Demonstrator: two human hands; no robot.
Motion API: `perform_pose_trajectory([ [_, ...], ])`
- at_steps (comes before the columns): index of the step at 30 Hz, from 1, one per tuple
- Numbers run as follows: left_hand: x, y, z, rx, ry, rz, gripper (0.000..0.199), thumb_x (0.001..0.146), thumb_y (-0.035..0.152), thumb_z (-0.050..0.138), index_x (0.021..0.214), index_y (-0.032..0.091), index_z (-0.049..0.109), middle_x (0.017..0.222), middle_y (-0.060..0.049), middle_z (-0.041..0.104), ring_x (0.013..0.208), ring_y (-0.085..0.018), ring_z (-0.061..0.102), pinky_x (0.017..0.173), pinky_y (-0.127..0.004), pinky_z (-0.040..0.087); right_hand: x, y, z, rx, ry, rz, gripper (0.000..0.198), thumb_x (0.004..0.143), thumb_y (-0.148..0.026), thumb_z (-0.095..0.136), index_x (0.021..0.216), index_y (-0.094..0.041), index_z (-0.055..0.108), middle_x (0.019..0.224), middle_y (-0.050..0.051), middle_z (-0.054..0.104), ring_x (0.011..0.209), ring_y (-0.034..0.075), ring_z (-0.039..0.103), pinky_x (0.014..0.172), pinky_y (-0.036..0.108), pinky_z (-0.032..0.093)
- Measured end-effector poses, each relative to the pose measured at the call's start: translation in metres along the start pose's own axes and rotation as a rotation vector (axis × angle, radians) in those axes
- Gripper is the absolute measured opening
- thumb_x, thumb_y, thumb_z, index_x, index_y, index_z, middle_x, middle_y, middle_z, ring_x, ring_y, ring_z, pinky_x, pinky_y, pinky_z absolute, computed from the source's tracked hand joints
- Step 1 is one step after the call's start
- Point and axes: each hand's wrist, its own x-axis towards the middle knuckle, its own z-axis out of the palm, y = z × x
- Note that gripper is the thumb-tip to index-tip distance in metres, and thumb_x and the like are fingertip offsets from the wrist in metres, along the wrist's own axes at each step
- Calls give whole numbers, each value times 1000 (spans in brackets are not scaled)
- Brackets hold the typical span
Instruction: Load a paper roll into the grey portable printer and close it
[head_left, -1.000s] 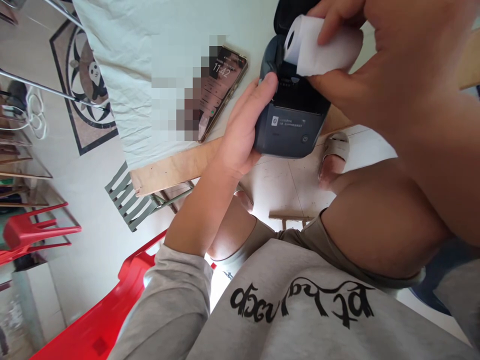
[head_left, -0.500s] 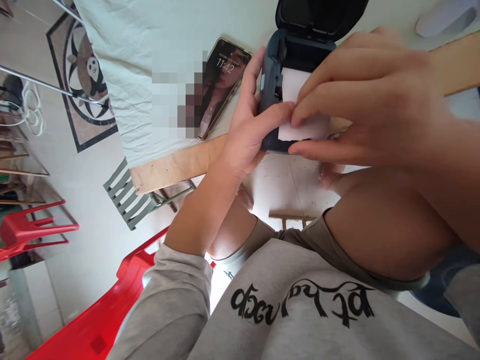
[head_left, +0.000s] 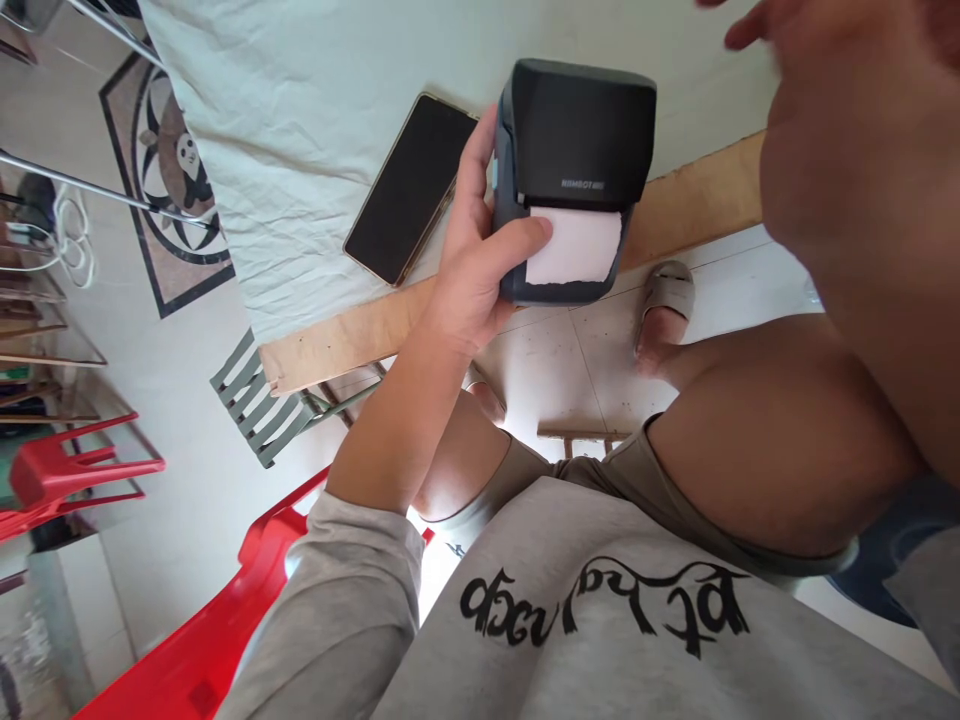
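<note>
My left hand [head_left: 480,250] is wrapped round a dark label printer [head_left: 581,130], holding it over the table's near edge. The printer's black lid is down, and a strip of white label paper [head_left: 576,250] sticks out below it with a ragged end. My left thumb presses on the paper's left side. At the upper right, apart from the printer, my right hand [head_left: 810,30] is blurred and partly cut off by the frame, so its grip cannot be made out. Just left of the printer lies a phone [head_left: 411,188] with a dark screen.
A pale cloth [head_left: 300,130] covers the table, which has a bare wooden edge [head_left: 345,338]. Below it stands a green slatted stool [head_left: 259,400]. Red plastic chairs [head_left: 195,640] are at the left, and my legs are under the table edge.
The printer's lid has swung shut over the paper. My right hand has left the printer and moved up to the right. The phone's lit screen has gone dark.
</note>
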Motion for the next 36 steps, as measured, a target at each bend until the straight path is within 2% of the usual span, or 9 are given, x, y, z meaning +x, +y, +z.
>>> perform_pose_trajectory([
  [4,-1,1,3,-109,-51,46,33,67,22,57,99,30,51,104,1,56,90,-12,57,71,-20,44,-4,4,5,-185,-265,3,62,76,-50,36,130,-22,24,121,-2,36,93,-16,41,80,-12,40],
  [8,-3,3,7,-104,-23,17,31,74,32,53,105,28,48,95,-1,57,75,-9,57,68,-21,44,-4,10,9,-197,-409,8,68,75,-61,33,130,-27,14,118,-1,35,85,-17,36,65,-10,38],
  [16,1,0,3,-98,-29,6,22,75,27,51,98,26,49,86,0,56,70,-7,56,62,-20,43,3,13,11,-268,-395,-21,69,73,-60,37,130,-27,16,120,-3,33,87,-19,33,69,-16,31],
  [21,-1,-1,3,-110,-52,11,31,77,29,51,107,23,43,92,1,57,82,-10,62,81,-28,52,3,13,12,-321,-376,-15,64,76,-57,35,130,-29,17,119,-5,34,87,-20,32,72,-18,30],
  [24,-1,-1,4,-141,-95,3,30,82,37,42,104,18,49,95,0,60,100,-14,62,95,-33,50,1,11,10,-371,-367,-8,64,76,-59,31,131,-30,15,121,-5,34,83,-19,34,68,-13,34],
  [27,2,-2,2,-184,-120,-50,47,85,47,26,101,15,55,102,-2,62,112,-15,58,100,-33,49,-2,7,7,-458,-300,-22,65,75,-60,30,131,-29,19,126,-6,29,104,-12,39,92,-6,43],
  [30,6,-6,-3,-217,-85,-96,46,83,49,33,107,17,55,109,-2,62,112,-15,58,99,-32,50,-3,5,4,-524,-252,-73,63,74,-56,34,130,-29,24,130,-6,24,125,-3,31,121,10,33],
  [33,7,-8,-6,-238,-80,-105,47,81,51,38,106,15,55,109,-3,62,108,-16,59,95,-31,51,-3,3,3,-539,-312,-118,63,74,-53,36,131,-33,21,131,-5,25,126,-2,33,117,17,40],
  [36,7,-10,-7,-262,-71,-97,42,82,48,37,100,17,58,99,-2,64,104,-14,61,89,-28,52,-3,3,3,-538,-328,-123,65,71,-52,41,130,-35,21,130,-7,26,126,-3,34,111,12,45],
])
